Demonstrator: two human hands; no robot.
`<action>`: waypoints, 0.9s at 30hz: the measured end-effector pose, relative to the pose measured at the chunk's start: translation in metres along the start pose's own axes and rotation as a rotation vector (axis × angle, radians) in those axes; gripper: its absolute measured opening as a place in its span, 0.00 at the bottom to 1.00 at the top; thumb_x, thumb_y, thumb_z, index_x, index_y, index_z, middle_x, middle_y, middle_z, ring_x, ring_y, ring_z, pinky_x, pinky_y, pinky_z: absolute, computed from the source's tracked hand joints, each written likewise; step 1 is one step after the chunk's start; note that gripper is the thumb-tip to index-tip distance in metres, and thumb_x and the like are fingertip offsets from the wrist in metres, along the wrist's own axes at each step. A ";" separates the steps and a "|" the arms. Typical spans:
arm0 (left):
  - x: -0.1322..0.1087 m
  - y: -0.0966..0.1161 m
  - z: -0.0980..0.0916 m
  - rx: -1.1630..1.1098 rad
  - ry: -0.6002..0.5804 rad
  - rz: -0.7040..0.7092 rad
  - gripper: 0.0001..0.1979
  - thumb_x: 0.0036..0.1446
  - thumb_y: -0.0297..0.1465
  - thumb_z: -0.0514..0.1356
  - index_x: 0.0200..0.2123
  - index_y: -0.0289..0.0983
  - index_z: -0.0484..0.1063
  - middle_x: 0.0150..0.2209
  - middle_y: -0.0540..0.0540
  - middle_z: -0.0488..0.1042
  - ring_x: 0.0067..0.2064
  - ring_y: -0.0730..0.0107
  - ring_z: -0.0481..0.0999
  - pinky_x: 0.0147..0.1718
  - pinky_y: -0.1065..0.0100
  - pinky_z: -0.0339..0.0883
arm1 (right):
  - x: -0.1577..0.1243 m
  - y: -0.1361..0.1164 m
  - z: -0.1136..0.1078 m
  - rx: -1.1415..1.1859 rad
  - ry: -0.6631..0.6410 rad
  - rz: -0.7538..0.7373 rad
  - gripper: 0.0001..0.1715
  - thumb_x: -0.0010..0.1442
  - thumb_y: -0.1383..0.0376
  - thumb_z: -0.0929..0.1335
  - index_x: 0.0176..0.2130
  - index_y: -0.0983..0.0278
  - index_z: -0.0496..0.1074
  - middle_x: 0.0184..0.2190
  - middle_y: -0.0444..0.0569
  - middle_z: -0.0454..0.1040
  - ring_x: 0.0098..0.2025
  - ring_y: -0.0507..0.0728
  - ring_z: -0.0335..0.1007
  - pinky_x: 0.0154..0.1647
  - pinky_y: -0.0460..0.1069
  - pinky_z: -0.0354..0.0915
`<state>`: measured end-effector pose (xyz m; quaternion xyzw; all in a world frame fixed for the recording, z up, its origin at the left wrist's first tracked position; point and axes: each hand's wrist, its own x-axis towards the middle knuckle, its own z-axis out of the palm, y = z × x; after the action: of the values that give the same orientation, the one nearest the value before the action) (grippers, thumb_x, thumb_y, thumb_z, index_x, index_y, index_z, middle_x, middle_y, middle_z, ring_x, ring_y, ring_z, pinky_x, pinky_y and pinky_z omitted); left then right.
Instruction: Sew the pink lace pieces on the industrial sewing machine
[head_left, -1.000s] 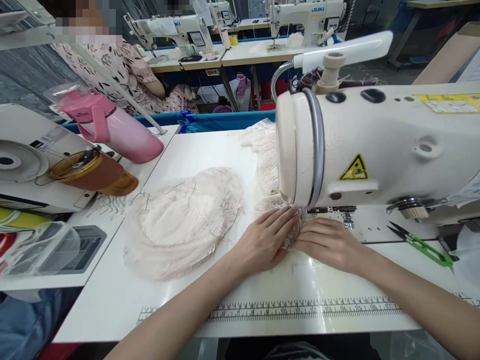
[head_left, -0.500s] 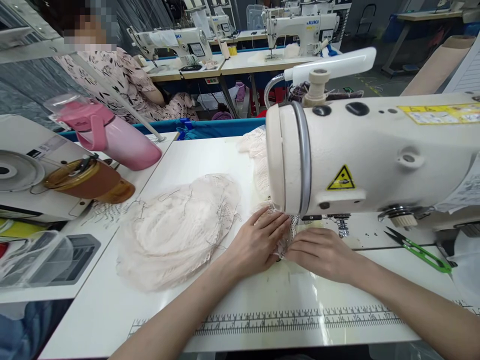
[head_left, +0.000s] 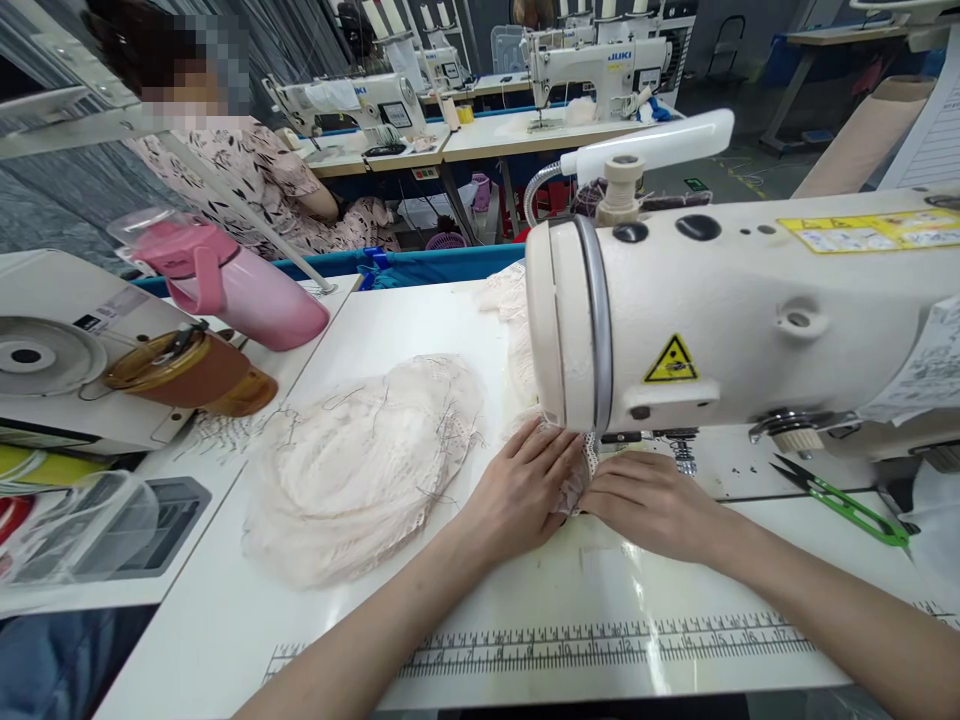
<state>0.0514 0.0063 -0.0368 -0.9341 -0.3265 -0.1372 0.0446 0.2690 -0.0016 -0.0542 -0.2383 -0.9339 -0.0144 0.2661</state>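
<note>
My left hand lies on pale pink lace fabric beside the sewing machine head, its fingers stretched out flat and pressing the cloth down. Close by on the right, my right hand is closed, its fingertips pinching the near edge of the same lace. The machine head hides the needle area, and my hands cover much of the cloth. More of the lace trails out behind the head. To the left rests a loose heap of pale lace pieces with dark thread ends.
Green thread snips lie at right on the white table, which has a printed ruler near its front edge. A pink bottle, a brown cup and a clear plastic box are at left. Another person sits beyond.
The view has shifted slightly, so the surroundings sit a little lower. My hands remain on the lace by the machine head, with the right hand's fingertips slightly changed on its edge.
</note>
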 end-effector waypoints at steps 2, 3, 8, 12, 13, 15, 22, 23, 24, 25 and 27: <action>0.001 0.001 0.000 0.009 0.008 -0.001 0.26 0.58 0.34 0.51 0.57 0.26 0.64 0.55 0.37 0.70 0.60 0.54 0.65 0.63 0.53 0.50 | 0.000 0.002 0.000 0.000 0.007 0.009 0.13 0.61 0.76 0.62 0.39 0.62 0.72 0.32 0.44 0.75 0.40 0.52 0.70 0.42 0.48 0.69; 0.002 0.002 0.000 0.012 0.009 -0.004 0.26 0.59 0.35 0.51 0.57 0.26 0.65 0.55 0.36 0.71 0.59 0.54 0.66 0.63 0.53 0.51 | 0.000 0.003 -0.001 -0.001 0.008 0.012 0.14 0.61 0.75 0.61 0.39 0.62 0.72 0.32 0.44 0.75 0.40 0.52 0.70 0.42 0.48 0.68; 0.004 0.006 -0.002 0.015 0.001 -0.040 0.25 0.61 0.36 0.50 0.56 0.27 0.65 0.53 0.37 0.72 0.57 0.54 0.68 0.61 0.52 0.53 | 0.001 0.006 -0.007 -0.033 -0.005 0.050 0.13 0.62 0.74 0.61 0.38 0.62 0.72 0.31 0.45 0.75 0.39 0.52 0.69 0.43 0.49 0.66; 0.005 0.009 -0.002 0.028 0.000 -0.059 0.25 0.60 0.36 0.50 0.56 0.27 0.66 0.53 0.36 0.72 0.57 0.52 0.67 0.61 0.51 0.53 | 0.004 0.006 -0.018 -0.107 -0.009 0.058 0.10 0.61 0.74 0.63 0.35 0.62 0.71 0.29 0.42 0.74 0.37 0.51 0.68 0.36 0.47 0.63; 0.006 0.010 -0.002 0.031 -0.002 -0.059 0.26 0.60 0.37 0.50 0.56 0.26 0.66 0.53 0.35 0.71 0.57 0.52 0.67 0.61 0.51 0.53 | 0.005 0.006 -0.020 -0.146 -0.005 0.053 0.08 0.61 0.73 0.64 0.35 0.63 0.71 0.29 0.42 0.73 0.35 0.50 0.67 0.34 0.46 0.62; 0.006 0.010 -0.001 0.035 -0.010 -0.061 0.26 0.60 0.38 0.51 0.56 0.27 0.65 0.54 0.35 0.71 0.57 0.51 0.67 0.61 0.50 0.53 | 0.005 0.006 -0.024 -0.243 0.015 0.047 0.05 0.61 0.71 0.65 0.35 0.63 0.71 0.29 0.40 0.73 0.33 0.49 0.67 0.32 0.47 0.60; 0.006 0.012 -0.001 0.079 -0.035 -0.066 0.28 0.57 0.40 0.55 0.57 0.29 0.65 0.54 0.35 0.70 0.57 0.50 0.67 0.61 0.48 0.53 | 0.003 0.010 -0.028 -0.312 0.026 0.125 0.06 0.64 0.66 0.65 0.40 0.59 0.72 0.32 0.40 0.76 0.31 0.48 0.69 0.30 0.48 0.57; 0.005 0.012 -0.001 0.086 -0.025 -0.057 0.29 0.56 0.40 0.56 0.57 0.29 0.65 0.55 0.35 0.70 0.58 0.50 0.67 0.61 0.48 0.53 | 0.003 0.011 -0.029 -0.309 0.022 0.128 0.07 0.64 0.66 0.64 0.40 0.58 0.72 0.32 0.40 0.77 0.30 0.48 0.69 0.30 0.48 0.57; 0.005 0.012 -0.001 0.092 -0.006 -0.040 0.28 0.56 0.39 0.57 0.57 0.30 0.65 0.55 0.36 0.70 0.58 0.50 0.67 0.62 0.48 0.53 | 0.003 0.011 -0.030 -0.309 0.018 0.127 0.09 0.65 0.66 0.63 0.41 0.58 0.72 0.33 0.40 0.77 0.30 0.49 0.69 0.29 0.48 0.56; 0.004 0.012 0.000 0.094 0.023 -0.012 0.26 0.57 0.37 0.57 0.57 0.30 0.65 0.55 0.37 0.70 0.59 0.51 0.67 0.62 0.48 0.53 | 0.004 0.012 -0.030 -0.315 0.017 0.124 0.10 0.65 0.67 0.62 0.41 0.57 0.73 0.33 0.40 0.77 0.29 0.49 0.70 0.29 0.48 0.56; 0.003 0.013 0.001 0.094 0.094 0.064 0.20 0.61 0.31 0.55 0.54 0.30 0.67 0.56 0.39 0.70 0.59 0.56 0.67 0.62 0.52 0.56 | 0.004 0.012 -0.032 -0.334 0.006 0.116 0.15 0.66 0.68 0.60 0.41 0.57 0.73 0.32 0.41 0.77 0.28 0.49 0.69 0.27 0.48 0.56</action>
<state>0.0620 -0.0019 -0.0371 -0.9336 -0.3000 -0.1638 0.1078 0.2871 0.0054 -0.0257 -0.3328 -0.9023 -0.1550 0.2260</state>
